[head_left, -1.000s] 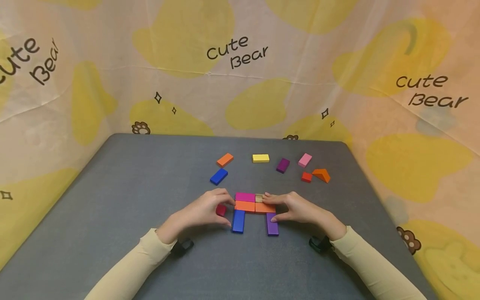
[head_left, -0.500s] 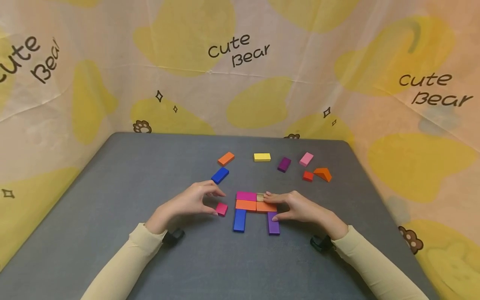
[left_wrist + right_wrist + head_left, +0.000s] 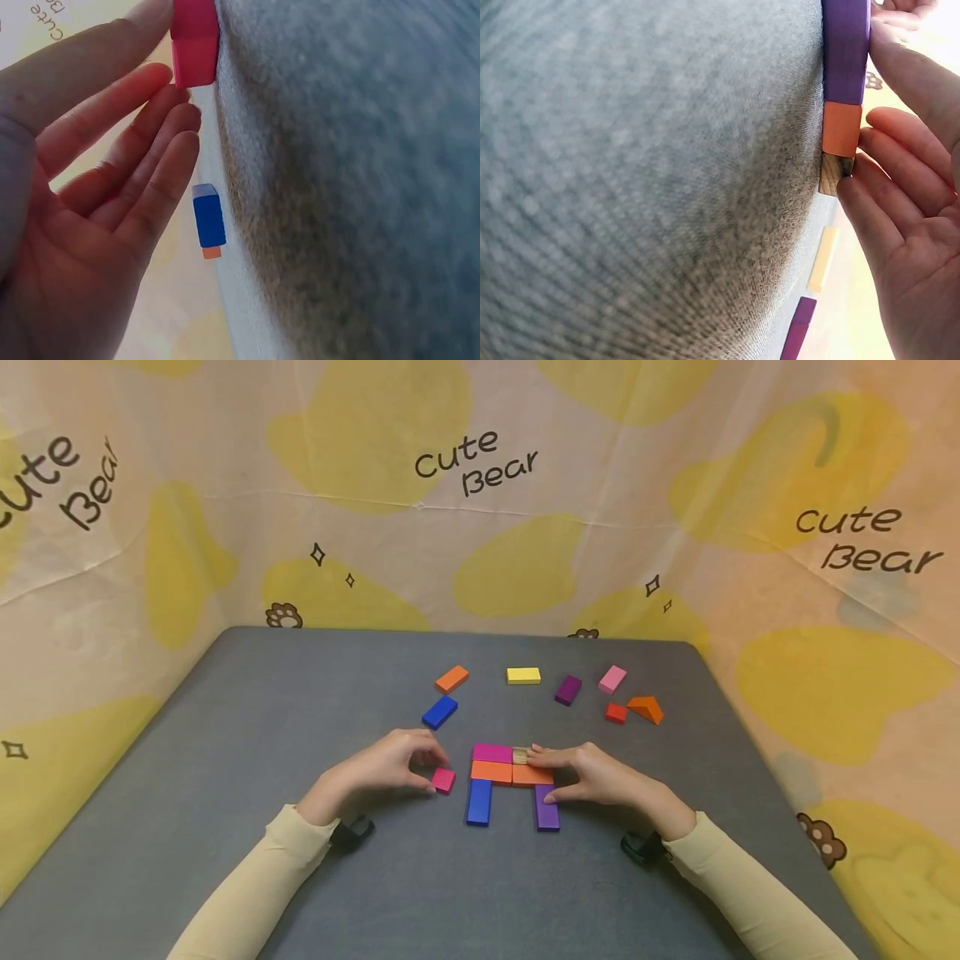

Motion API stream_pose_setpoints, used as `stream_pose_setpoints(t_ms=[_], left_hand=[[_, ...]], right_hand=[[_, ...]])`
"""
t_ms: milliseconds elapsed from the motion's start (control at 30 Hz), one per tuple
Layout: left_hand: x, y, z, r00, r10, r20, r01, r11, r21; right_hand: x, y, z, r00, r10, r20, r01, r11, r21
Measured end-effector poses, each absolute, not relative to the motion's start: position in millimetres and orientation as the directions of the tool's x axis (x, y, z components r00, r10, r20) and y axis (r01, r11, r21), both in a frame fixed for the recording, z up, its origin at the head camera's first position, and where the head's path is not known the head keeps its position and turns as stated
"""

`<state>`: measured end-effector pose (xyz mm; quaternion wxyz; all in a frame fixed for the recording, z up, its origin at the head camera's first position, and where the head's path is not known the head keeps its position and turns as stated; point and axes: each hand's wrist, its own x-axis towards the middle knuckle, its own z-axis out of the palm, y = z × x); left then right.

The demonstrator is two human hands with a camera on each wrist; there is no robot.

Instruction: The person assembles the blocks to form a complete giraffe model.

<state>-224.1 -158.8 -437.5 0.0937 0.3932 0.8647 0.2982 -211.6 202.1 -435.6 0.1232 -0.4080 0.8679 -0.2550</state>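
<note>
My left hand (image 3: 378, 768) is at a small pink-red block (image 3: 443, 780); its thumb tip is at the block's edge, and the other fingers are spread apart in the left wrist view. My right hand (image 3: 600, 774) rests on a flat arrangement of blocks. Its fingertips touch the wood-coloured block (image 3: 520, 756) and the right orange block (image 3: 528, 775), while the thumb rests on the purple block (image 3: 547, 814). Beside these lie a magenta block (image 3: 492, 752), the left orange block (image 3: 491, 772) and a blue block (image 3: 478, 802). The right fingers partly cover the wood-coloured block.
Farther back on the grey table (image 3: 315, 685) lie an orange block (image 3: 452, 678), another blue block (image 3: 440, 712), a yellow block (image 3: 523, 676), a dark purple block (image 3: 568, 690), a light pink block (image 3: 612, 679), a red block (image 3: 616, 713) and an orange angled block (image 3: 646, 709).
My left hand has moved left, away from the arranged blocks to the small pink-red block, and its fingers have since drawn slightly closer. The right hand has stayed in place.
</note>
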Motion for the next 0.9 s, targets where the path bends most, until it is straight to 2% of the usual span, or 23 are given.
stream_pose_setpoints(t_ms=[467, 900], left_hand=[[-226.8, -155.8, -436.3, -0.682, 0.731, -0.012, 0.576, 0.548, 0.606], [-224.6, -153.9, -433.3, -0.684, 0.729, -0.016, 0.578, 0.555, 0.597]], right_hand=[[-211.4, 201.6, -434.4, -0.633, -0.774, -0.001, -0.645, 0.529, -0.551], [-211.2, 202.2, -434.6, -0.632, -0.775, -0.010, -0.645, 0.534, -0.547]])
